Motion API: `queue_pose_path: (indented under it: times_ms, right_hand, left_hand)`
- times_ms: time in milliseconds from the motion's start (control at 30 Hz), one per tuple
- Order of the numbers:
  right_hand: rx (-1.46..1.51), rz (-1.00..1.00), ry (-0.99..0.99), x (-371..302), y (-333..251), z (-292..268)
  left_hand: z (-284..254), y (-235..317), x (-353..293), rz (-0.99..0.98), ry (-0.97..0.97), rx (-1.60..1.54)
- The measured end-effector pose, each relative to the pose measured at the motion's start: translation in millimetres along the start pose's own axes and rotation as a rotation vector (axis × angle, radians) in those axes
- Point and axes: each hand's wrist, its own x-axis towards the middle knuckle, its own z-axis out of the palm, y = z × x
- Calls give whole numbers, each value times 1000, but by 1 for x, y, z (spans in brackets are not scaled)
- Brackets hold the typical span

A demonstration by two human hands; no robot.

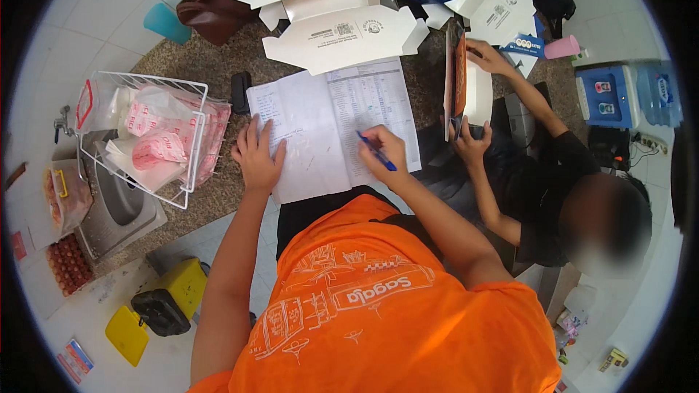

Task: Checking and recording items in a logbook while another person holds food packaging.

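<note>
my left hand [259,156] spreads wide over the left edge of the open notebook [312,156] while my right hand [392,148] grips a blue pen [377,152], apparently mid-entry, the next stroke calling for steadiness.

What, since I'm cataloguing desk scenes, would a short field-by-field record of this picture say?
Left hand: left hand, fingers spread at the book's left edge
Right hand: right hand, gripping a slim blue pen over the right-hand page; tip contact unclear
Between: open white paper book
Surface: speckled brown stone counter
Left side: white wire basket holding pink-and-white packets
Beyond book: unfolded white cardboard boxes
Right side: co-worker's hands on an open white box with an orange-brown side
</note>
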Motion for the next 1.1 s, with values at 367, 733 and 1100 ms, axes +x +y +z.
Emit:
queue_pose_path:
  times_ms: [367, 733, 1100]
  right_hand:
    - [-99, 156, 100, 0, -16, -24]
    - [-583, -236, 245, 17, 8, -39]
    - [-602, -101, 236, 22, 26, -47]
  left_hand:
    - [2, -1, -1, -13, -22, -24]
    - [-2, 2, -3, -2, 10, -29]
    - [-5, 1, -2, 52, 40, -39]
